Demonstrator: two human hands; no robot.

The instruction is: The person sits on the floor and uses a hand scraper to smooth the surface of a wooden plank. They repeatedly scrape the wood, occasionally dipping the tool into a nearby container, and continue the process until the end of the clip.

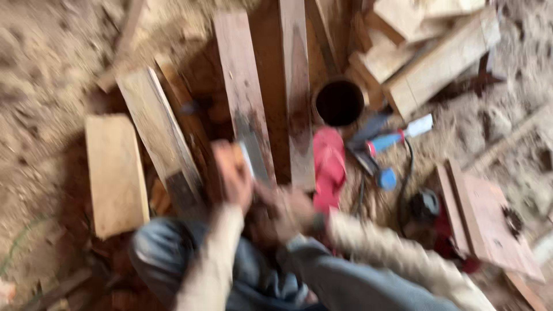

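The picture is blurred by motion. My left hand (231,173) is closed around a flat metal blade-like tool (252,151) that lies along a reddish wooden plank (242,80). Just right of it and lower, my right hand (291,207) sits near the plank's near end; its fingers look curled, but the blur hides whether it holds anything. Both sleeves are light-coloured, and my knees in grey trousers (190,253) fill the bottom of the view.
Several planks (155,126) and a pale board (115,173) lie on the sawdust floor. A round dark-mouthed pot (340,102), a red sandal (328,167), a blue-handled power tool (391,141) with a cord, and a red wooden stool (489,219) stand to the right.
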